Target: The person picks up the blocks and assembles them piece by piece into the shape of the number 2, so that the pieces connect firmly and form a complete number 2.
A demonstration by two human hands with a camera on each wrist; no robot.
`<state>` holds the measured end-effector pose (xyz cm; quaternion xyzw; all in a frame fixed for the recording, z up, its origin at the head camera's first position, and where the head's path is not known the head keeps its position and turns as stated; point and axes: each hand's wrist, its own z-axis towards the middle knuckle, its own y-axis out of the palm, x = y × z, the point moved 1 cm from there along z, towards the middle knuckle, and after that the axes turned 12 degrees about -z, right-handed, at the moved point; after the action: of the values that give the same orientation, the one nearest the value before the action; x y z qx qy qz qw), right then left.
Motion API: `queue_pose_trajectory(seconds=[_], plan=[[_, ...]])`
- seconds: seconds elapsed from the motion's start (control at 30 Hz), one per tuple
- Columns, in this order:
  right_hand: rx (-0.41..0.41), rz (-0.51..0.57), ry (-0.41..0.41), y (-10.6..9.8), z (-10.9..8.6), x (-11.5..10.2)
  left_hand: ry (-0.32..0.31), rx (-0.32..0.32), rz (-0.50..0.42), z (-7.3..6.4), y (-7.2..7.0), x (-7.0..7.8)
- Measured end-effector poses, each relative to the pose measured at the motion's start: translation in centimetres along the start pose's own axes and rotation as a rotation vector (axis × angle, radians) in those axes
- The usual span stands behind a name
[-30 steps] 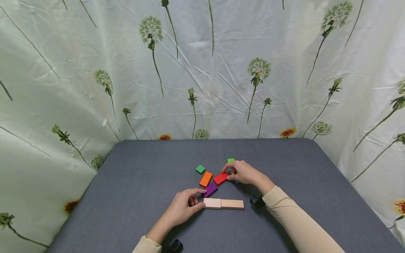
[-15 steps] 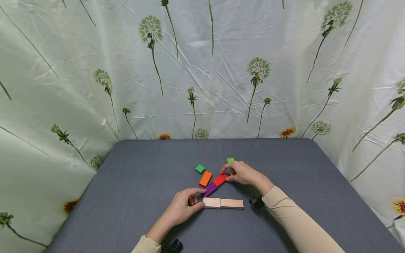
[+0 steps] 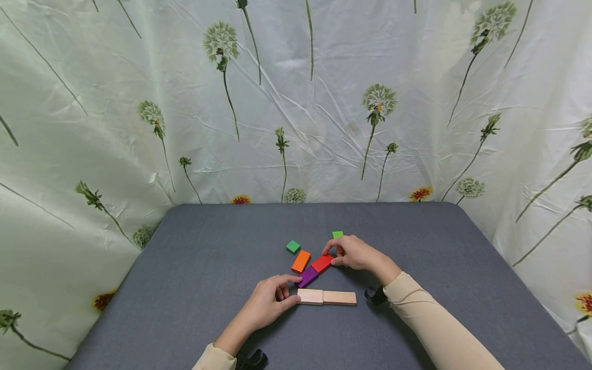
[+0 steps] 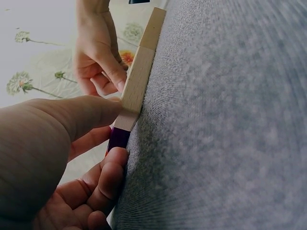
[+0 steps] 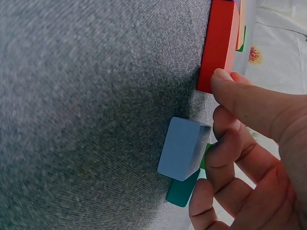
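My right hand (image 3: 358, 253) pinches the outer end of a red block (image 3: 321, 263) between thumb and forefinger. The red block lies slanted, end to end with a purple block (image 3: 307, 277). With its straight forefinger at the purple block's left end, my left hand (image 3: 268, 302) also lays its thumb against the end of a pale wooden block (image 3: 310, 296). That block abuts a second wooden block (image 3: 339, 298), in one row. An orange block (image 3: 301, 261) lies just behind the purple one. Below my right fingers, the right wrist view shows a light blue block (image 5: 180, 149), hidden in the head view.
A dark green block (image 3: 293, 247) lies behind the orange one. Beyond my right hand is a light green block (image 3: 337, 234). A teal block (image 5: 182, 192) shows past the blue one. Behind the grey table (image 3: 222, 241) hangs a dandelion-print curtain (image 3: 324, 128).
The red block has shifted slightly left and turned in my right fingers, so its end now lines up with the purple block. My left hand has stayed in place.
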<state>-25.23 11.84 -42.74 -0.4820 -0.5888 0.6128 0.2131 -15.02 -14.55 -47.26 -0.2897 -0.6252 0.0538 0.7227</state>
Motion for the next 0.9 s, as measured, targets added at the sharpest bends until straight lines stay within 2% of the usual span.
queue_pose_trajectory(seconds=[0.9], plan=[[-0.014,0.03,0.001,0.05,-0.26,0.22,0.003,0.005,0.011,-0.01,0.0,0.02]])
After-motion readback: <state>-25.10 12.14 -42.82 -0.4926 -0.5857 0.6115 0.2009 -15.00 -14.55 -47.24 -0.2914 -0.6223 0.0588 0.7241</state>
